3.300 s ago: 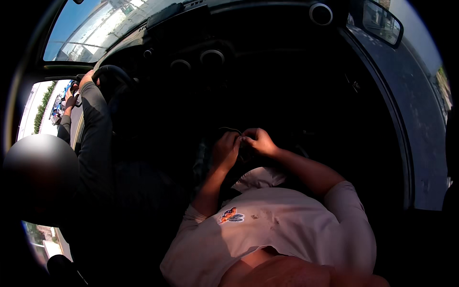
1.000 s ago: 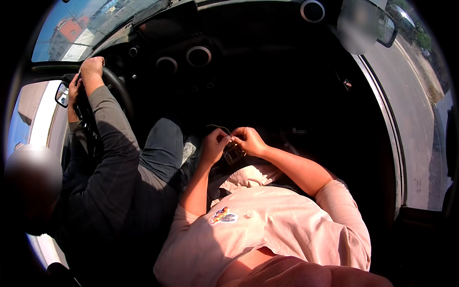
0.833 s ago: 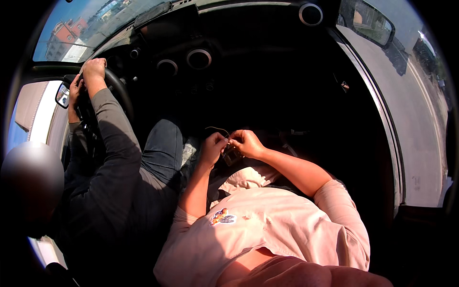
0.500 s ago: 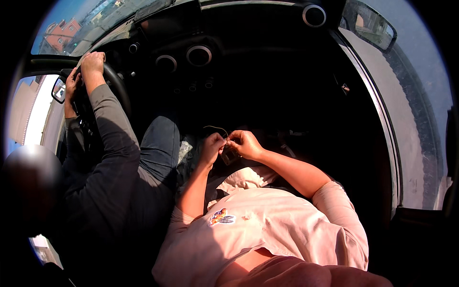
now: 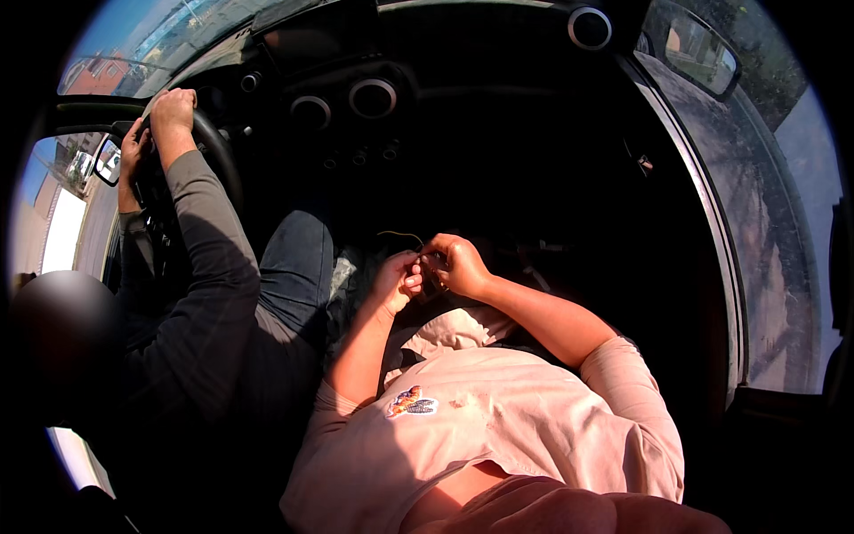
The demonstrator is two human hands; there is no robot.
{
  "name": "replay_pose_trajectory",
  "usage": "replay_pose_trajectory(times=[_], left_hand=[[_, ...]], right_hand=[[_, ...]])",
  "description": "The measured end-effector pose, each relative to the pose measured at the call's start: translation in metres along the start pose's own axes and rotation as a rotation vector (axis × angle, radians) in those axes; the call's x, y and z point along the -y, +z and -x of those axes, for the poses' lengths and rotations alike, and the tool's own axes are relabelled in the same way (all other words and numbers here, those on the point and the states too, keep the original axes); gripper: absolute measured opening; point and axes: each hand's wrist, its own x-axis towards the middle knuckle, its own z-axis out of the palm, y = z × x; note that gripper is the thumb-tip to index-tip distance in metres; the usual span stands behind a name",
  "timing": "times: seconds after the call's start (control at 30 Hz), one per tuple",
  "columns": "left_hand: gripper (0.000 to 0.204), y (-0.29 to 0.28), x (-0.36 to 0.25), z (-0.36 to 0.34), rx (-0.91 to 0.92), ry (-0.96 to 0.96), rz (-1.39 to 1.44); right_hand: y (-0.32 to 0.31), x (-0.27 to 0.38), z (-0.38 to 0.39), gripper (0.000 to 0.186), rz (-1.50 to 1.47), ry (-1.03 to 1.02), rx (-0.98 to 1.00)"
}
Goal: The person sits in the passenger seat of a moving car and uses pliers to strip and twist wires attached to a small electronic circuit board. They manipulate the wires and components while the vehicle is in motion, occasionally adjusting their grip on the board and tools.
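In front of my lap, my left hand (image 5: 396, 282) and my right hand (image 5: 456, 266) meet with their fingertips pinched together. A thin yellowish cord or wire (image 5: 399, 234) sticks out from the pinch, curving away to the left. Both hands appear closed on it, though the gripped part is hidden by my fingers. Under the right hand there is a small dark object, mostly covered and too dim to name.
This is a car's front passenger seat. At left, a driver's hands (image 5: 171, 120) rest on the steering wheel (image 5: 218, 160). The dashboard with round vents (image 5: 373, 98) lies ahead. To the right is the door, with a side mirror (image 5: 701, 55) outside its window.
My right hand has shifted slightly up, and my left hand's fingers have turned a little. The small dark object is more covered now. Outside, the scenery has moved past.
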Motion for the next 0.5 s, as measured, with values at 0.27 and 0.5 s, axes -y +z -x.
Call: replay_pose_trajectory(times=[0.27,0.5], left_hand=[[0.016,0.036,0.01,0.012,-0.412,1.042,-1.441],[0.016,0.032,0.004,0.015,-0.381,1.162,-1.601]], right_hand=[[0.002,-0.007,-0.002,0.01,-0.168,0.277,0.038],[0.007,-0.012,-0.002,0.01,-0.31,0.288,-0.005]])
